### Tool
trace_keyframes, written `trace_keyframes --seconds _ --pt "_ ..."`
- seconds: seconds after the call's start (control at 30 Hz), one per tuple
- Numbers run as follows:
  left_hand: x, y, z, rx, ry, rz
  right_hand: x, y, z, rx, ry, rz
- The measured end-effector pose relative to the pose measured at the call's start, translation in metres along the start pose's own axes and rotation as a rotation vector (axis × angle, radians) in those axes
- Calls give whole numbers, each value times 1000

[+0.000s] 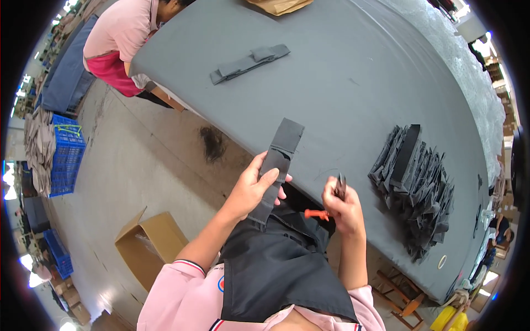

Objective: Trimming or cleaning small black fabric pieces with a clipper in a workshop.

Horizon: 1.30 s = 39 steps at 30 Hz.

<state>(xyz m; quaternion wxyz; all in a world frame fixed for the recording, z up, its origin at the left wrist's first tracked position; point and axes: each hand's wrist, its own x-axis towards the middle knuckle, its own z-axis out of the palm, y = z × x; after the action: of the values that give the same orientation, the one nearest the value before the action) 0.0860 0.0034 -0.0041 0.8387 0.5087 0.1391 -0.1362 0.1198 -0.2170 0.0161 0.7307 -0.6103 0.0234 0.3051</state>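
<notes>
Apparently light and limp, the dark grey fabric strip [288,135] at the frame's centre seems best gripped mid-length, where your left hand [252,190] pinches it, while your right hand [344,207] curls around an orange-handled tool [316,214].

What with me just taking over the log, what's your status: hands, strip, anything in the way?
Left hand gripping dark grey fabric strip near table. Right hand closed on dark-tipped tool. No obstruction seen between hands; strip pile off right.

Pink shirt [179,292] (striped sleeve trim [191,265]), black apron [273,281].
</notes>
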Motion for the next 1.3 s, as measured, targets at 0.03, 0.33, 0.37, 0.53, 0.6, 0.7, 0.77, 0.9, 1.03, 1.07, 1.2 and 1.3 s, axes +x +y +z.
trace_keyframes --seconds 0.03,0.33,0.37,0.53,0.6,0.7,0.77,0.9,1.03,1.07,1.2,1.3 --pt "2 2 0 18 7 -19 -6 3 -3 61 -75 26" --pt "6 5 11 574 79 75 13 -7 55 -588 193 -508" --pt "7 4 11 573 79 75 19 -7 53 -589 193 -508" --pt "2 -6 2 1083 167 398 38 -9 65 -789 133 -344" --pt "3 -8 2 1090 138 313 48 3 66 -738 123 -317" --pt "1 -10 3 947 118 306 44 13 55 -393 53 -298" --pt "-5 -11 2 780 100 224 33 13 50 -133 53 -164" --pt "-6 -13 -1 516 -14 103 19 23 39 88 93 -205" --pt "-5 -22 -3 414 -10 28 -2 35 35 -152 165 -261" --pt "-4 -23 -2 347 -15 19 0 36 38 -145 167 -264" --pt "-1 -30 4 112 -22 27 12 42 45 -312 159 -345" --pt "-4 -22 9 -67 -64 -56 16 43 47 -458 125 -538"
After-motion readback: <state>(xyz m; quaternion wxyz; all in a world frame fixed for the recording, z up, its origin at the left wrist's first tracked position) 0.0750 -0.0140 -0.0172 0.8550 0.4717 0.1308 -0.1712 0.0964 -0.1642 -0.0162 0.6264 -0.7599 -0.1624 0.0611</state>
